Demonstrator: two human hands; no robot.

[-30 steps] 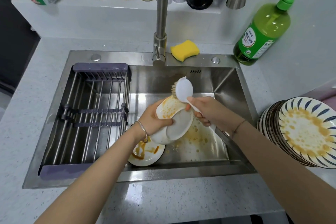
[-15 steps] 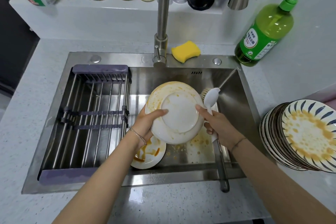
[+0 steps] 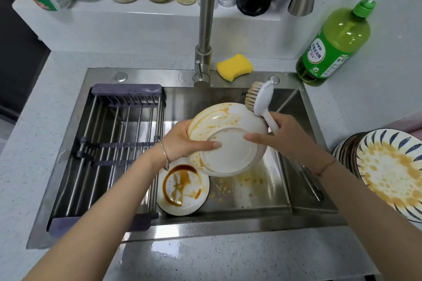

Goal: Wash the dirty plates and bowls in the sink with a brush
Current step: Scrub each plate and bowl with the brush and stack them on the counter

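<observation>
My left hand (image 3: 182,141) grips a white plate (image 3: 230,150) by its left rim, underside toward me, orange sauce smeared along its upper edge. It hangs over the steel sink (image 3: 285,102). My right hand (image 3: 283,134) holds the white handle of a dish brush (image 3: 260,99), thumb pressed on the plate's underside. The brush's tan bristles stand just past the plate's upper right rim. A second white plate (image 3: 182,187) with brown sauce lies on the sink floor beneath.
A grey drying rack (image 3: 109,143) fills the sink's left half. The faucet (image 3: 205,29) rises behind, with a yellow sponge (image 3: 234,66) beside it and a green soap bottle (image 3: 333,41) at right. Stacked dirty patterned plates (image 3: 388,171) stand on the right counter.
The plate has turned further so its underside faces me, sitting slightly higher and to the right. The brush has risen toward the back edge of the sink, beyond the plate's rim.
</observation>
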